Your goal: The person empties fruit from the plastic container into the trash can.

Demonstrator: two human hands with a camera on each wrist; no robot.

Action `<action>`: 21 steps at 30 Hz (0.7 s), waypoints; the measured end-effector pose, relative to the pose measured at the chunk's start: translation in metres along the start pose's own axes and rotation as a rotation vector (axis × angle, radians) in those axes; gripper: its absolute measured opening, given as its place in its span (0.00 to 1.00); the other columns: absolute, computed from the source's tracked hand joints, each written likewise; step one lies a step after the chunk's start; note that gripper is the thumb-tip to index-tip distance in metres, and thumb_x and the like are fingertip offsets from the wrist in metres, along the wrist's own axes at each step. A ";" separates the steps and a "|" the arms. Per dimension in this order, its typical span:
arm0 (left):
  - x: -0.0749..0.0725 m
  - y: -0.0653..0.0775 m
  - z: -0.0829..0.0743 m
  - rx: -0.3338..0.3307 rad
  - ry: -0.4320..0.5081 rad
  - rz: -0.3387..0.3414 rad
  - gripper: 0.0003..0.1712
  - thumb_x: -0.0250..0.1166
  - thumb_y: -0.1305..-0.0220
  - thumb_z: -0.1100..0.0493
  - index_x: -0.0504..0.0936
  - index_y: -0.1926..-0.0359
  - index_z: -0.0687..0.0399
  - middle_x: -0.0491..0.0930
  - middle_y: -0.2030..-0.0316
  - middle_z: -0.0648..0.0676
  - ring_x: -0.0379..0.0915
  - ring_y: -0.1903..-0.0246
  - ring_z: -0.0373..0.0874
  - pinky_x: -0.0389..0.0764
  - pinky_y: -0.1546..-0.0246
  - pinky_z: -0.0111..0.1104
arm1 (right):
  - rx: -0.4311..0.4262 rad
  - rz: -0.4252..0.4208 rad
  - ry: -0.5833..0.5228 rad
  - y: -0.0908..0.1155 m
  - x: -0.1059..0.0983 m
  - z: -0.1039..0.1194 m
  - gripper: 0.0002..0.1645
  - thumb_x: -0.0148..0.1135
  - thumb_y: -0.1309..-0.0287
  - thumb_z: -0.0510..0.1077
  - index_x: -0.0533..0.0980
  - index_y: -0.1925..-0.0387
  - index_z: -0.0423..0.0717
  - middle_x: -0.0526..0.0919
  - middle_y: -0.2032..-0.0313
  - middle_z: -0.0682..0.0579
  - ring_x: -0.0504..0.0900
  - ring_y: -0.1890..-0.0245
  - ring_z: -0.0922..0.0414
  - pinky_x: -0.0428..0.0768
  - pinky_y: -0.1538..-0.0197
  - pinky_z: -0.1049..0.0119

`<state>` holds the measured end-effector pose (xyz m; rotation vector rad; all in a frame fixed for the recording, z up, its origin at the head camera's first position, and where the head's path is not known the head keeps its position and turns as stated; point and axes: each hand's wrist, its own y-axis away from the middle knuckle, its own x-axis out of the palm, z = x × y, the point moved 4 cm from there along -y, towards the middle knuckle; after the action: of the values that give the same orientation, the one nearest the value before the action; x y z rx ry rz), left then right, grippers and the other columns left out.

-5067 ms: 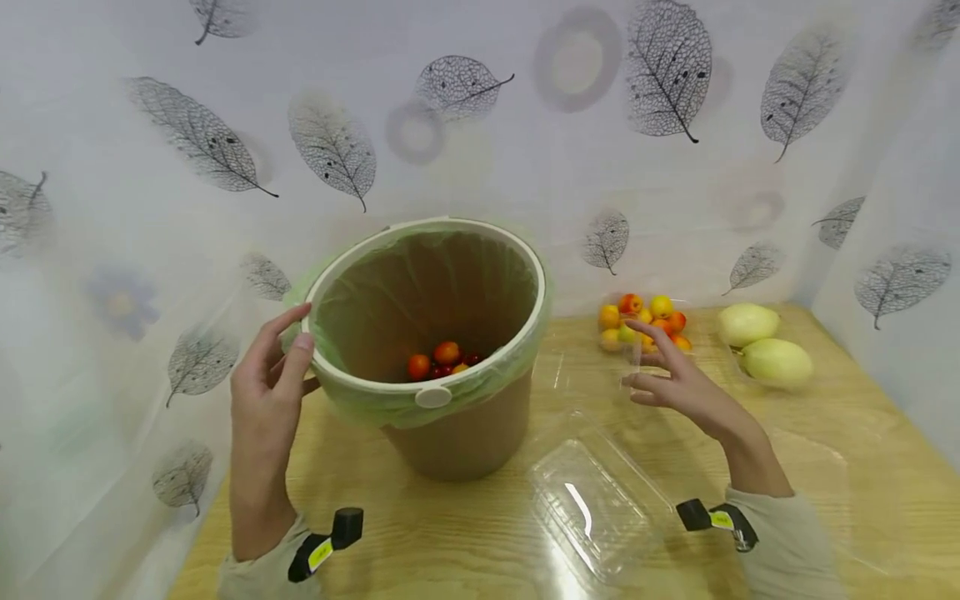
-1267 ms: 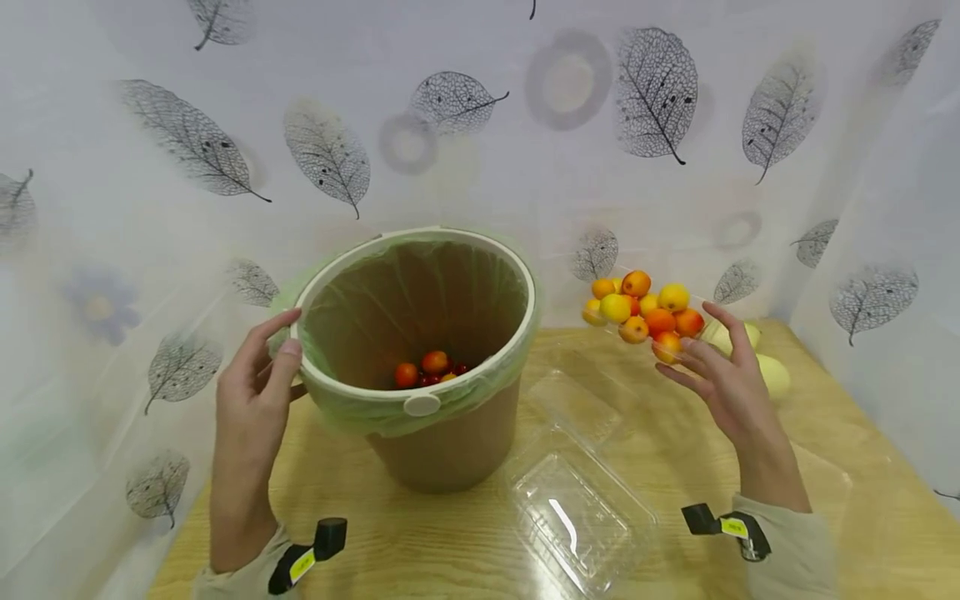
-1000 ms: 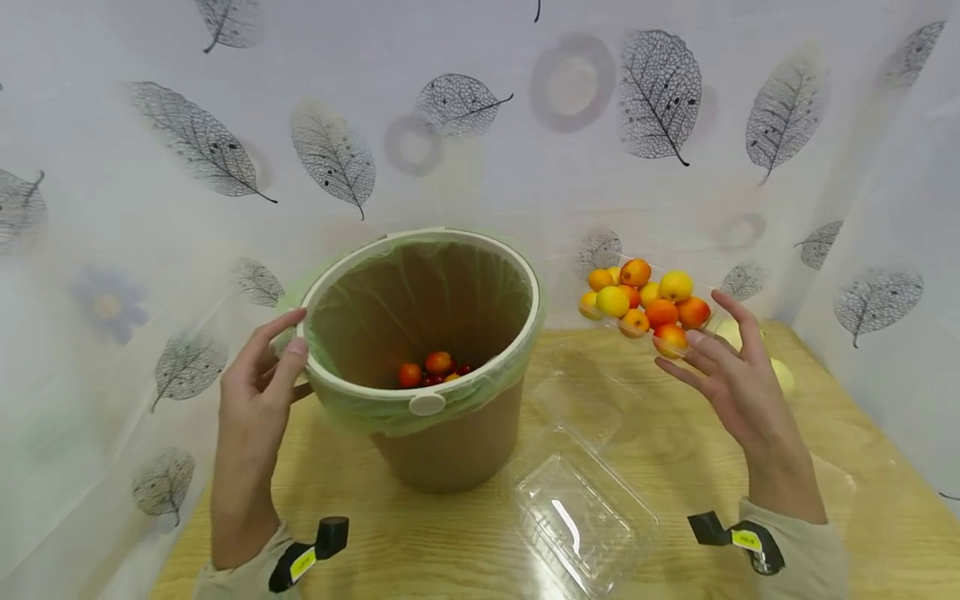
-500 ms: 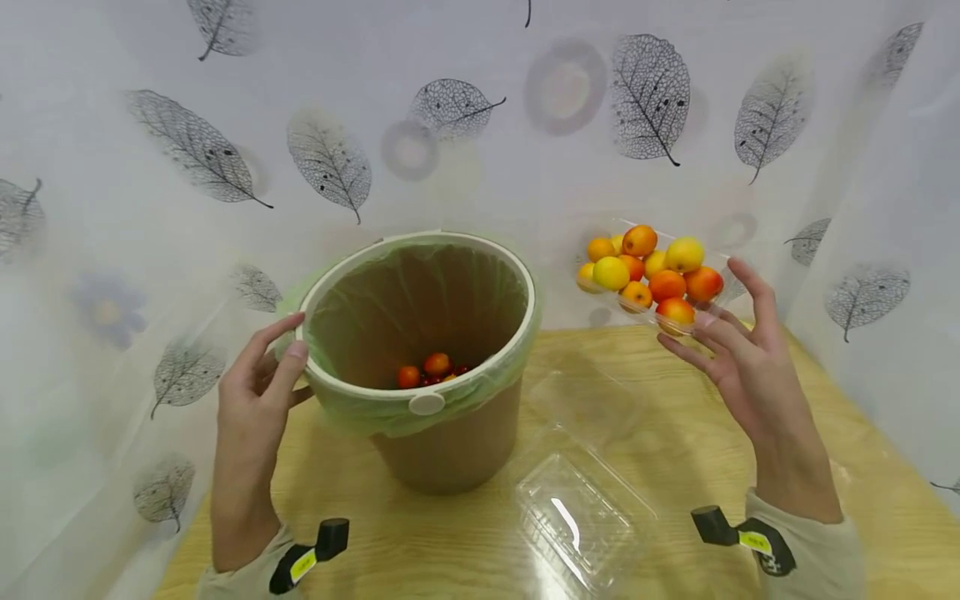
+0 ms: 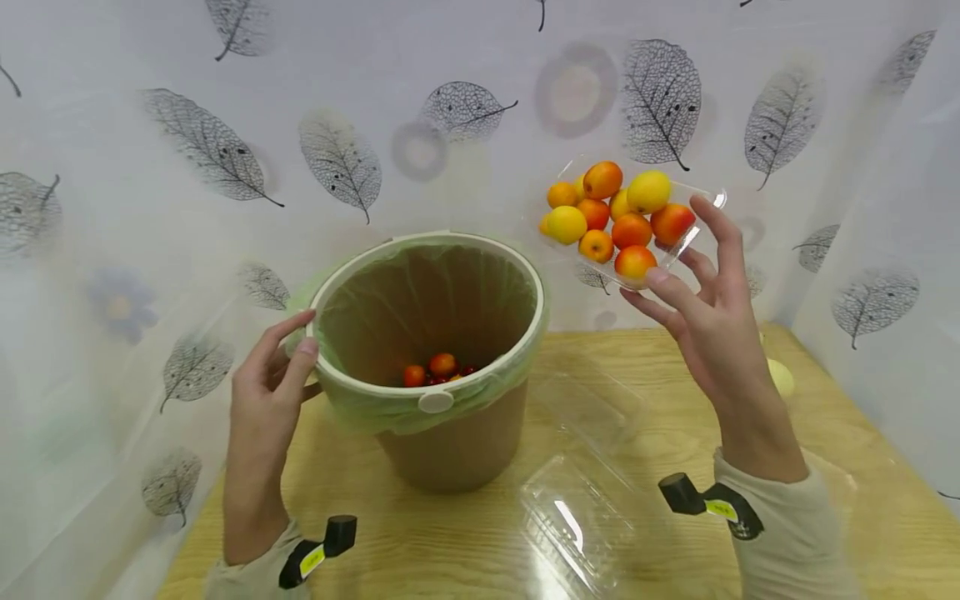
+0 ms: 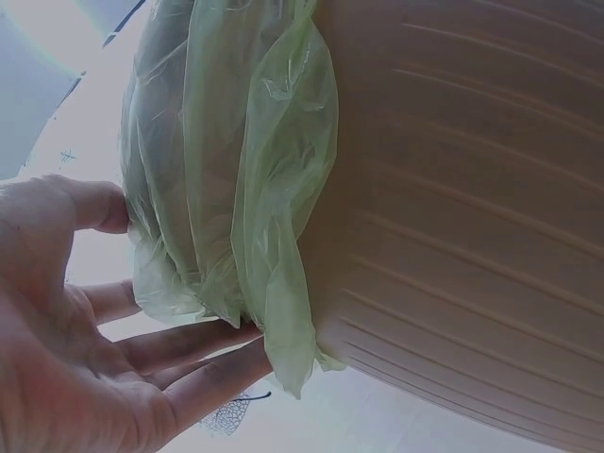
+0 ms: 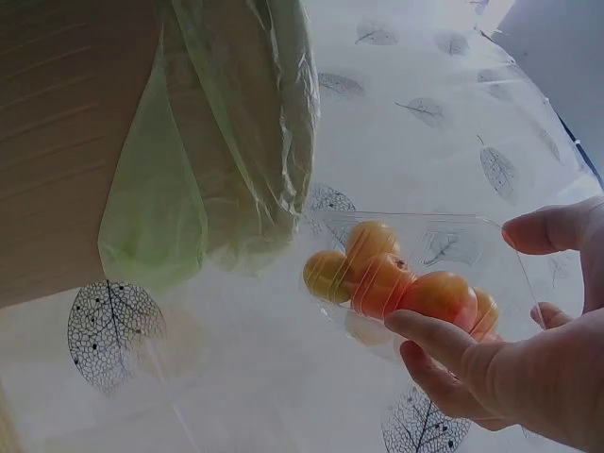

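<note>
A brown trash can (image 5: 456, 454) with a pale rim and a green bag liner (image 5: 375, 412) stands on the table. Small red and orange fruits (image 5: 442, 365) lie at its bottom. My left hand (image 5: 270, 392) grips the rim at its left side, thumb and fingers over the liner (image 6: 283, 189). Up in the air to the right of the can, my right hand (image 5: 712, 317) holds a clear plastic box (image 5: 693, 237), tilted, by its right end. Yellow, orange and red plum-like fruits (image 5: 632, 231) fill it; the right wrist view shows them through the box wall (image 7: 453, 219).
Clear plastic boxes or lids (image 5: 581, 525) lie on the wooden table (image 5: 420, 542) right of the can. A pale yellow-green melon-like fruit (image 5: 780, 379) sits behind my right forearm. A leaf-print curtain (image 5: 495, 183) encloses the table at the back and sides.
My right hand took hold of the fruit-filled box, lifted it off the table and has now brought it higher and leftward toward the can. My left hand stays on the rim.
</note>
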<state>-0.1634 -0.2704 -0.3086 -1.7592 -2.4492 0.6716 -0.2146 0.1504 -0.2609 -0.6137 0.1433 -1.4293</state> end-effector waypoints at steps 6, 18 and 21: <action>-0.001 -0.001 0.001 0.012 -0.008 0.003 0.22 0.58 0.21 0.54 0.77 0.31 0.47 0.83 0.57 0.54 0.82 0.55 0.43 0.87 0.60 0.28 | -0.005 0.034 0.088 -0.005 0.024 -0.007 0.45 0.59 0.32 0.29 0.59 0.22 0.63 0.55 0.29 0.43 0.75 0.43 0.41 0.84 0.45 0.61; -0.001 -0.001 0.000 0.022 -0.018 0.002 0.22 0.57 0.21 0.53 0.78 0.31 0.45 0.84 0.55 0.56 0.83 0.55 0.42 0.87 0.60 0.28 | -0.121 0.097 0.274 -0.010 0.049 -0.021 0.46 0.63 0.39 0.24 0.64 0.24 0.55 0.55 0.24 0.58 0.65 0.33 0.43 0.84 0.46 0.68; -0.001 -0.002 0.000 0.025 -0.018 0.005 0.22 0.57 0.21 0.53 0.77 0.31 0.46 0.84 0.54 0.56 0.83 0.54 0.42 0.87 0.59 0.28 | -0.138 0.113 0.316 -0.010 0.053 -0.025 0.47 0.64 0.40 0.24 0.63 0.24 0.55 0.55 0.25 0.56 0.67 0.33 0.42 0.83 0.44 0.66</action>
<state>-0.1647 -0.2714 -0.3079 -1.7579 -2.4380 0.7189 -0.2255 0.0921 -0.2630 -0.4797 0.5220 -1.4064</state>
